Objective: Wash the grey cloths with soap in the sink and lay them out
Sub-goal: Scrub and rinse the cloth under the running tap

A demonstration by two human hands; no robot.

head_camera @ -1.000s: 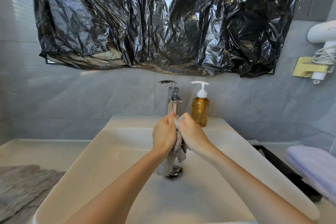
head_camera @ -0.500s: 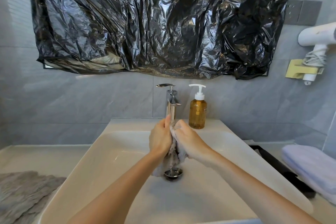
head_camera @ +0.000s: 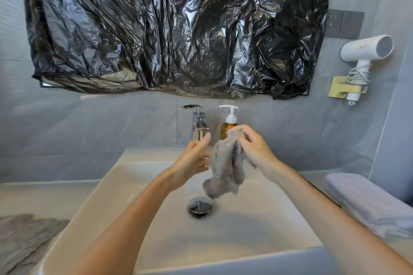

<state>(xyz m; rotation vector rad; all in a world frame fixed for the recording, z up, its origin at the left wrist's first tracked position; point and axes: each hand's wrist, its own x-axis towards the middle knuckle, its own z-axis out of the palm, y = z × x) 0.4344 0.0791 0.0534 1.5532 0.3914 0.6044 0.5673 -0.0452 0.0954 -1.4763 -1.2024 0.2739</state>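
The right hand (head_camera: 252, 147) is pinching the top of a wet grey cloth (head_camera: 225, 169), which is hanging in a bunched, sudsy strip over the middle of the sink (head_camera: 138, 185), its lower end dangling clear above the drain plug (head_camera: 200, 206). The left hand (head_camera: 192, 161) is hovering just beside the cloth with its fingers spread and relaxed, gripping nothing — I cannot tell whether the fingertips are brushing the fabric. Both hands are working near the sink's back edge, just in front of the chrome tap (head_camera: 199, 123) and the amber soap bottle (head_camera: 226, 128), so the near half of the basin is lying open beneath the forearms. A second grey cloth (head_camera: 24, 234) is lying flat at the tabletop's (head_camera: 33, 194) near left corner, just beside the sink's left rim. A folded pale towel (head_camera: 368, 203) is sitting along the right edge. Crinkled black plastic (head_camera: 178, 29) is hanging on the wall above — well apart from the hands.
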